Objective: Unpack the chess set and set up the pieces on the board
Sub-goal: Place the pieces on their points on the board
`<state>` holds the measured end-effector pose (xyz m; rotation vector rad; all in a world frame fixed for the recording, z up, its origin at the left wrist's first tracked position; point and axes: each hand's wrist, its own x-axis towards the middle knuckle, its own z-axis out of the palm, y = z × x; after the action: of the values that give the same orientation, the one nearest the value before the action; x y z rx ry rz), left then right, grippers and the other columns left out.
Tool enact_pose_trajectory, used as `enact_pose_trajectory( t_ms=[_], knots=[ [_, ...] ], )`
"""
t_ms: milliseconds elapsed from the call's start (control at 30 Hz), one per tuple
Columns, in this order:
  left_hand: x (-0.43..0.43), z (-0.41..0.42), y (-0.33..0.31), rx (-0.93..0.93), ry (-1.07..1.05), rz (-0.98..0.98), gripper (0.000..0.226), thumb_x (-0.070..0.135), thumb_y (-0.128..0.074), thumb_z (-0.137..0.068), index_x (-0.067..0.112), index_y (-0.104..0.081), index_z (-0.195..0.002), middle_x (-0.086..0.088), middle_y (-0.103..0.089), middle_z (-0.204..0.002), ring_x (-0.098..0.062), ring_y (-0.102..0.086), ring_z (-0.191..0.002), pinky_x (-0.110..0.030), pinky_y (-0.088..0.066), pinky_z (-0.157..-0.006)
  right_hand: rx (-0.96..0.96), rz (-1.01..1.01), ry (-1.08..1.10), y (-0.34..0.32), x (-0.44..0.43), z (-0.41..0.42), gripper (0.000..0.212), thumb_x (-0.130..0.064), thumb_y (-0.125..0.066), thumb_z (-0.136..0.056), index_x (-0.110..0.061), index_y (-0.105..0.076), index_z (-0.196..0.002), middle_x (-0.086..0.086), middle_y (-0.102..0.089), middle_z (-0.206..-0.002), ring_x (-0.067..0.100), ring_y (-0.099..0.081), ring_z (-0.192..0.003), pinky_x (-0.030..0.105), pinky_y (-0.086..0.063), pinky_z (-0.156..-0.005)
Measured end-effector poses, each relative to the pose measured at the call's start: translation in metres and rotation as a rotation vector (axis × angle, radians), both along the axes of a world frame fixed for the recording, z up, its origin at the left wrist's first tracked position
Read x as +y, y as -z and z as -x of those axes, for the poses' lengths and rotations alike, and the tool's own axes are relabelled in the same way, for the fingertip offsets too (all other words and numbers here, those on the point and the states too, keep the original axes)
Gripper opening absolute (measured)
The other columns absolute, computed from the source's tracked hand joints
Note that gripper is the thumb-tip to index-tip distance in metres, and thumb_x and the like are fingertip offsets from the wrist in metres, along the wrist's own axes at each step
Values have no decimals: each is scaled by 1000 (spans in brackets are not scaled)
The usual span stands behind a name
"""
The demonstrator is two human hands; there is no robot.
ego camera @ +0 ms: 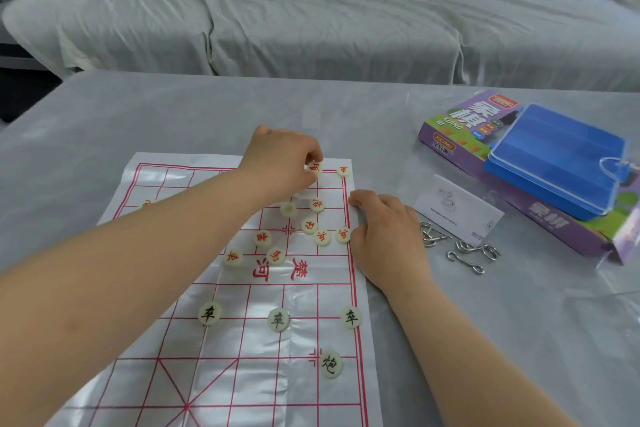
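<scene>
A white paper board (194, 374) with red grid lines lies on the table. My left hand (282, 158) reaches across it and pinches a red-lettered round piece (314, 168) on the far row, beside another red piece (344, 170) at the far right corner. Several red-lettered pieces (320, 237) lie scattered around the board's middle right. Three black-lettered pieces (278, 319) stand in a row on the near half, and one more black piece (330, 363) lies nearer to me. My right hand (386, 236) rests on the board's right edge, fingers loosely curled, holding nothing.
A purple game box (460, 128) with a blue case (554, 159) on top lies at the right. A white leaflet (457, 208) and metal wire puzzles (464, 251) lie between box and board. A grey-covered sofa (311, 21) stands behind the table.
</scene>
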<state>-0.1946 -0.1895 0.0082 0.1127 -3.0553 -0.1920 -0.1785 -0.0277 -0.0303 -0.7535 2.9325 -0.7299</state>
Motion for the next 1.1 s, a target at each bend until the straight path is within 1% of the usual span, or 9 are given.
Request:
enact_pose_trajectory(
  t_ms=[133, 233, 300, 367, 433, 600, 833, 1000, 1100],
  knots=[
    [4, 20, 15, -56, -31, 90, 32, 41, -56, -85, 23, -58, -111, 3, -62, -110, -18, -49, -108, -32, -27, -93, -3, -1, -9, -1, 1, 1, 45, -9, -39, -88, -22, -39, -131, -2, -49, -130, 15, -33, -123, 23, -21, -101],
    [1, 25, 21, -76, -72, 64, 37, 49, -57, -81, 25, -59, -109, 3, -62, -108, -18, -46, -109, -33, -26, -90, -10, 5, -21, -2, 1, 1, 46, -10, -39, -89, -22, -38, -133, -3, -48, -131, 14, -32, -124, 23, -21, -102],
    [-2, 24, 22, -99, -68, 28, 44, 50, -59, -79, 26, -56, -117, 5, -60, -114, -18, -44, -113, -33, -24, -91, -16, 13, -21, -2, 2, 1, 46, -9, -39, -89, -22, -37, -133, -3, -47, -131, 14, -31, -124, 23, -21, -102],
    [-5, 22, 20, -131, -45, -10, 48, 45, -59, -81, 29, -49, -125, 6, -56, -121, -19, -41, -117, -33, -23, -93, -15, 15, -21, -3, 2, 1, 46, -9, -39, -89, -22, -38, -132, -3, -47, -132, 14, -31, -124, 23, -20, -102],
    [-8, 22, 19, -151, -20, -27, 43, 38, -56, -86, 31, -47, -128, 6, -54, -123, -19, -39, -119, -33, -22, -94, -20, 17, -18, -3, 2, 1, 45, -10, -39, -89, -23, -37, -132, -4, -47, -133, 14, -31, -124, 24, -21, -103],
    [-8, 22, 21, -137, 11, -16, 30, 28, -49, -91, 32, -55, -120, 6, -56, -117, -17, -41, -115, -31, -21, -91, -20, 15, -20, -2, 2, 1, 45, -10, -39, -89, -23, -37, -133, -4, -46, -134, 14, -31, -125, 24, -22, -104],
    [-7, 25, 22, -68, -24, 52, 28, 32, -49, -91, 28, -58, -117, 6, -60, -114, -17, -43, -113, -34, -23, -91, -3, 22, -21, -1, 2, 1, 44, -10, -39, -89, -22, -39, -131, -3, -48, -131, 14, -32, -123, 24, -21, -102],
    [-12, 18, 17, -60, -65, -101, 38, 34, -55, -87, 28, -51, -124, 5, -57, -116, -17, -45, -111, -32, -25, -91, 8, 24, -17, 0, 2, 2, 44, -8, -39, -88, -21, -41, -129, -2, -51, -127, 15, -33, -122, 23, -20, -101],
    [-15, -4, 8, -48, -75, -283, 36, 30, -58, -86, 26, -54, -123, 5, -56, -112, -13, -44, -98, -29, -31, -91, 8, 25, -9, 1, 2, 2, 45, -7, -39, -87, -21, -41, -130, -1, -51, -127, 16, -35, -122, 23, -21, -101]
  ],
)
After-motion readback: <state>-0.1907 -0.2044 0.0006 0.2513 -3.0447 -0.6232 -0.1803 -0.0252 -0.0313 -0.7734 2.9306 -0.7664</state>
